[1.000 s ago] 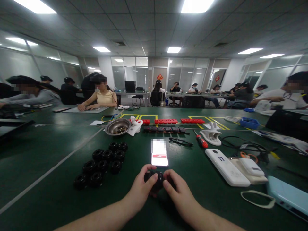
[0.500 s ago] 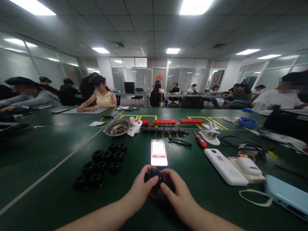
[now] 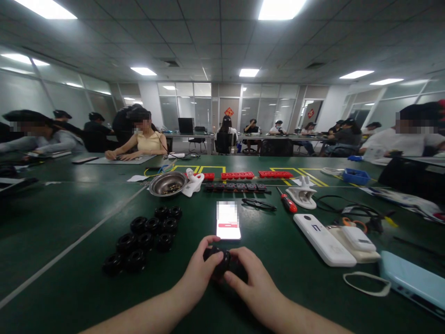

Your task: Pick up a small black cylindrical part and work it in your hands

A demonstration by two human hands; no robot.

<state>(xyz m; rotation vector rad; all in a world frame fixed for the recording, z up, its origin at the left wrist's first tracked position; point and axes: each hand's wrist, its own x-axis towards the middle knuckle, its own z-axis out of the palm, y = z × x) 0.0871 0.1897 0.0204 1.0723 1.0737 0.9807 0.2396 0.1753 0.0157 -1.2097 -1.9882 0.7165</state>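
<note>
Both my hands meet low in the middle of the view around a small black wheel (image 3: pixel 219 262). My left hand (image 3: pixel 198 273) curls over its left side, thumb and fingers pressed on it. My right hand (image 3: pixel 251 283) pinches it from the right. Most of the wheel is hidden by my fingers. Just beyond my hands a phone (image 3: pixel 228 220) lies flat with its screen lit. To the left sits a cluster of several black wheels (image 3: pixel 144 236) on the green table (image 3: pixel 69 222).
A metal bowl (image 3: pixel 168 183), red and black part strips (image 3: pixel 238 175), a red-handled screwdriver (image 3: pixel 288 203), white devices (image 3: pixel 323 239) and cables lie further back and right. A light blue case (image 3: pixel 413 280) is at the right edge. Other people sit at the far and side tables.
My hands have shifted slightly on the black wheel, turning it between the fingers; the view has drifted a little to the right. Nothing else on the table has moved.
</note>
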